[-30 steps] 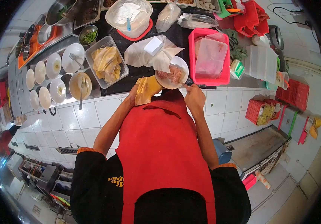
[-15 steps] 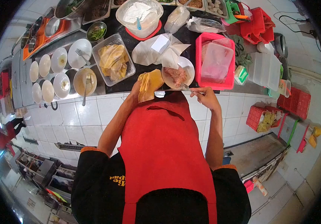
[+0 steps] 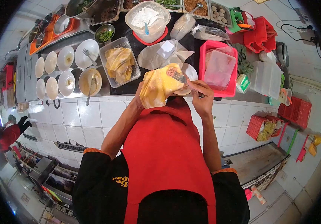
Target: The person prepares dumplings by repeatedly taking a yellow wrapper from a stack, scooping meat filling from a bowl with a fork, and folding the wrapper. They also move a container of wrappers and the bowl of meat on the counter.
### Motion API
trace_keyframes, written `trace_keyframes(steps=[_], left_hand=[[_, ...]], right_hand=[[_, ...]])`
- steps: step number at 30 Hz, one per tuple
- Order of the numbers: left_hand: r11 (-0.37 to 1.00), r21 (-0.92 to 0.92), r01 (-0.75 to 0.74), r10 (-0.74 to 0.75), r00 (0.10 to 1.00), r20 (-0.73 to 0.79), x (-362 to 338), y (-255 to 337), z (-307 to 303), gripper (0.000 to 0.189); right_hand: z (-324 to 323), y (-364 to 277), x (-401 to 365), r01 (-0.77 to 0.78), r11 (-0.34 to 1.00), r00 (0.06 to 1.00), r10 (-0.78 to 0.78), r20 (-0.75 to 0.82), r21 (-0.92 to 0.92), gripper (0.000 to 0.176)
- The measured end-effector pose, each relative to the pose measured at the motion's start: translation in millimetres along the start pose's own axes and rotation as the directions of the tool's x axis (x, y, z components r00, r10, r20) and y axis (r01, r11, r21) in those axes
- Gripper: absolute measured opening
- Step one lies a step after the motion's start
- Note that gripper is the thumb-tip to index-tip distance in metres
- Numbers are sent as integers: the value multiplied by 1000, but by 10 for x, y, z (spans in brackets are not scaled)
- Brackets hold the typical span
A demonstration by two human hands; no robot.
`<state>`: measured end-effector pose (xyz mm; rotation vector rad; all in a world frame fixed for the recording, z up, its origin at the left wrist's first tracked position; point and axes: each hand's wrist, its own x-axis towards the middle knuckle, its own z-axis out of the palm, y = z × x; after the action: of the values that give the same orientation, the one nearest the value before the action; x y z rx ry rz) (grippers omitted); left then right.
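Flour tub (image 3: pixel 159 33), pink basket (image 3: pixel 226 93), white bowls (image 3: pixel 50 56)

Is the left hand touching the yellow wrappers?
Touching. The head view shows the left hand holding the yellow wrappers from below, with no gap between them.

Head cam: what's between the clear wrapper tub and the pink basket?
A crumpled white sheet with a white block on it, plus a white plate partly hidden by the held wrapper stack. Head view.
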<state>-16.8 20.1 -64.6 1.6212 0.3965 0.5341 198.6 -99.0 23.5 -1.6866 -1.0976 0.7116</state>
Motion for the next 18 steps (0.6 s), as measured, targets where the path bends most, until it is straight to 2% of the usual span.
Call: trace_keyframes(steps=[2, 3, 4, 5, 6, 10, 12, 13, 17, 18], left_hand=[[985, 159, 67, -50, 992, -112, -16, 20, 2, 52], [985, 160, 64, -46, 993, -109, -19, 21, -10, 52], [921, -373, 107, -163, 979, -122, -20, 20, -25, 51], [590, -800, 109, -271, 960, -69, -25, 18, -38, 51], [87, -994, 69, -337, 941, 36, -38, 4, -45, 50], [79, -992, 102, -296, 952, 74, -9, -3, 1, 54], [286, -947, 145, -443, 897, 4, 17, 109, 85, 49], [180, -968, 173, -429, 900, 81, 46, 112, 49, 51], [104, -993, 61, -470, 883, 5, 66, 283, 80, 57], [27, -999, 46, -370, 929, 33, 90, 318, 72, 59]], right_hand=[[-93, -48, 8, -37, 999, 999, 38, 14, -16, 29], [-150, -89, 24, -75, 997, 997, 76, 31, -30, 29], [-210, -140, 29, -72, 997, 997, 73, 27, -30, 29], [-273, -201, 17, -111, 994, 993, 111, 42, 12, 30], [-313, -256, 7, -153, 987, 987, 150, 58, 53, 30], [-339, -356, 96, -87, 995, 992, 91, 92, -44, 32], [-323, -360, 187, -103, 990, 979, 117, 165, -94, 33], [-352, -432, 213, -146, 983, 972, 164, 171, -113, 35], [-292, -571, 163, -68, 990, 982, 88, 166, -126, 37], [-215, -545, 133, -50, 997, 988, 57, 145, -51, 38]])
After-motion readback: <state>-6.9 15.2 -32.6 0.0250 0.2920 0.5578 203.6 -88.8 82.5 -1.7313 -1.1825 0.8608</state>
